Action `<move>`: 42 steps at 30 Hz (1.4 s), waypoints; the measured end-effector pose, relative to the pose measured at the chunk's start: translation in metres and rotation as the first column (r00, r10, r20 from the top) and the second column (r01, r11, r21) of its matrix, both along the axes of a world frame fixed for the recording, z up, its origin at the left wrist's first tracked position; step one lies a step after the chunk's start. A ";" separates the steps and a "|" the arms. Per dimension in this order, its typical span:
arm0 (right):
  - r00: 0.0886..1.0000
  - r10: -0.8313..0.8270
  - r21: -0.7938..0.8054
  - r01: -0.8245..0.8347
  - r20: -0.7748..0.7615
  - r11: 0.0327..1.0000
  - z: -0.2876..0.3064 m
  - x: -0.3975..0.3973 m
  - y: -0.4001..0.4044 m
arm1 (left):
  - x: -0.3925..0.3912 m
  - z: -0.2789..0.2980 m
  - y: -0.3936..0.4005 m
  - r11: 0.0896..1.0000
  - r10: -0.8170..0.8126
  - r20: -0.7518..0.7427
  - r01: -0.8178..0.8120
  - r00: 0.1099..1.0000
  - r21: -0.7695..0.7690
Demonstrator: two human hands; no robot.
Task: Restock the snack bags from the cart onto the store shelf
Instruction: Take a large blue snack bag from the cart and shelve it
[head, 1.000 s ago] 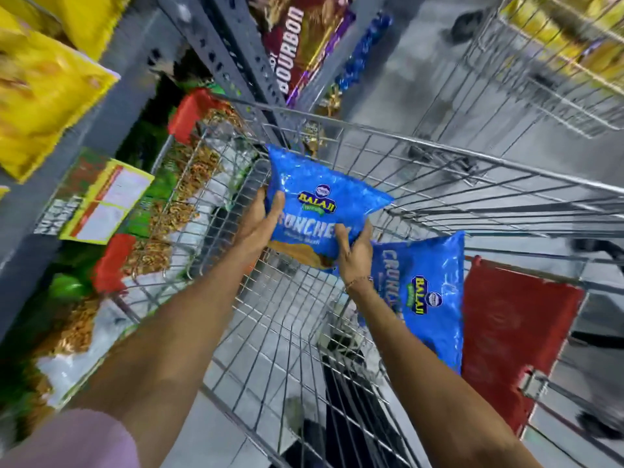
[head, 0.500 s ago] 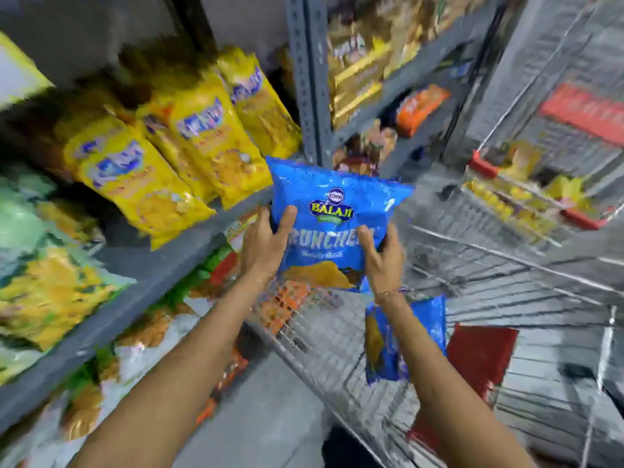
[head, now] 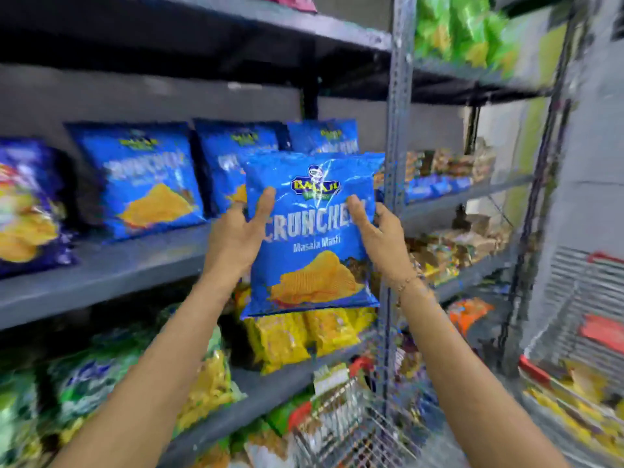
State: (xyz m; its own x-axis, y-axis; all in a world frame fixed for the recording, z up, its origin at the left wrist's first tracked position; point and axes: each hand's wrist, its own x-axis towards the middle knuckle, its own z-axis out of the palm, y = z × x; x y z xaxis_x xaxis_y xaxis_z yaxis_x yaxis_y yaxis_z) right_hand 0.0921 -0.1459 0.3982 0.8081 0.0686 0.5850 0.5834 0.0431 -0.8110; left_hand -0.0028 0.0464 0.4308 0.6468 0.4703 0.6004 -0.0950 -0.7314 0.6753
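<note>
Head view: my left hand [head: 236, 238] and right hand [head: 381, 241] pinch the blue snack bag [head: 310, 238] by its side edges, upright before the shelf [head: 135, 265]. I'd grip lightly (puffy, slick foil crushes) and stand it beside the matching bags [head: 141, 177].

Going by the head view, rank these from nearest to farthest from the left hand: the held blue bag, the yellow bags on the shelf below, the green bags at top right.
1. Held blue bag: gripped by the left hand on its left edge.
2. Yellow bags: one shelf down, right of the wrist.
3. Green bags: top shelf, far up and right.
</note>
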 end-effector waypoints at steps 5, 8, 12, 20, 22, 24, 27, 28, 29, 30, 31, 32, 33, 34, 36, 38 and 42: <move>0.991 0.125 -0.030 -0.124 0.055 0.992 0.048 -0.001 0.070 | -0.027 0.047 0.056 0.983 0.180 0.004 -0.180 0.984 0.019; 0.985 0.163 -0.049 -0.160 0.065 0.986 0.068 0.005 0.110 | -0.039 0.067 0.084 0.982 0.188 0.031 -0.188 0.982 -0.009; 0.960 0.278 -0.061 -0.276 0.030 0.959 0.087 0.015 0.159 | -0.047 0.084 0.120 0.985 0.170 0.029 -0.169 0.985 -0.027; 0.917 0.399 -0.119 -0.399 -0.031 0.909 0.097 0.037 0.232 | -0.034 0.086 0.179 0.982 0.095 -0.015 -0.097 0.995 -0.164; 0.899 0.434 -0.127 -0.437 -0.052 0.890 0.098 0.042 0.244 | -0.025 0.084 0.190 0.975 0.134 -0.002 -0.132 0.991 -0.181; 0.894 0.442 -0.164 -0.448 -0.074 0.879 0.099 0.047 0.255 | -0.017 0.081 0.199 0.976 0.134 0.011 -0.130 0.991 -0.173; 0.909 0.413 -0.196 -0.415 -0.049 0.889 0.101 0.053 0.268 | -0.009 0.075 0.208 0.971 0.136 0.008 -0.131 0.991 -0.198; 0.910 0.412 -0.195 -0.413 -0.047 0.890 0.101 0.054 0.271 | -0.007 0.073 0.209 0.968 0.141 0.021 -0.134 0.990 -0.214; 0.909 0.413 -0.192 -0.415 -0.050 0.889 0.101 0.055 0.274 | -0.005 0.072 0.211 0.965 0.142 0.040 -0.130 0.989 -0.227; 0.909 0.414 -0.192 -0.415 -0.052 0.889 0.100 0.056 0.277 | -0.003 0.071 0.213 0.965 0.135 0.054 -0.119 0.989 -0.235; 0.909 0.412 -0.197 -0.414 -0.054 0.889 0.099 0.057 0.278 | -0.001 0.070 0.216 0.964 0.122 0.059 -0.104 0.991 -0.244; 0.909 0.412 -0.200 -0.415 -0.054 0.888 0.098 0.058 0.280 | -0.001 0.068 0.218 0.961 0.109 0.058 -0.090 0.992 -0.260; 0.910 0.409 -0.208 -0.413 -0.062 0.887 0.097 0.059 0.281 | -0.002 0.066 0.220 0.958 0.088 0.053 -0.070 0.995 -0.279; 0.912 0.404 -0.222 -0.410 -0.073 0.885 0.096 0.059 0.280 | -0.003 0.064 0.221 0.953 0.060 0.051 -0.042 0.997 -0.302; 0.911 0.400 -0.251 -0.412 -0.100 0.876 0.094 0.057 0.277 | -0.005 0.059 0.220 0.939 0.033 0.043 -0.017 0.999 -0.343; 0.916 0.391 -0.257 -0.402 -0.094 0.879 0.087 0.053 0.272 | -0.009 0.050 0.214 0.953 0.119 0.042 -0.102 0.992 -0.286; 0.969 0.235 -0.163 -0.220 0.074 0.962 0.065 0.030 0.252 | -0.019 0.027 0.186 0.887 0.449 0.251 -0.461 0.858 -0.010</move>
